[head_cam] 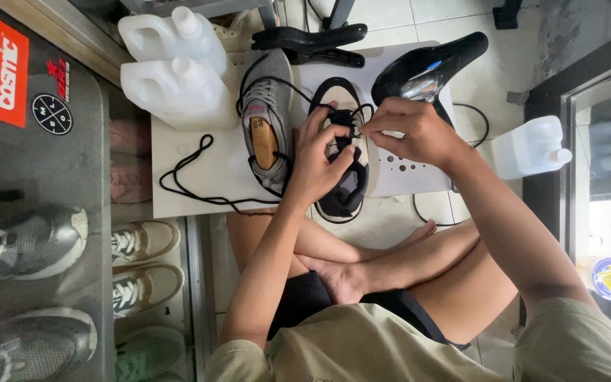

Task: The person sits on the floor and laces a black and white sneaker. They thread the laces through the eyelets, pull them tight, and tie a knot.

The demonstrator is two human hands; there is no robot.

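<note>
The left hand [317,159] clasps the black-and-cream sneaker [345,152]; the right hand [411,131] pinches its thin black lace [357,113]; a grey mesh sneaker [266,106] lies beside it.

Black-and-cream shoe [343,152] with black lace [199,177], grey shoe [266,106], white board [199,152], black hair dryer [426,67], translucent white jugs [175,67].

Two sneakers, one grey mesh sneaker [266,117] and one black-and-cream sneaker [344,194], three white plastic jugs [171,92], one black hair dryer [426,67], one loose black lace [189,166], two hands.
</note>
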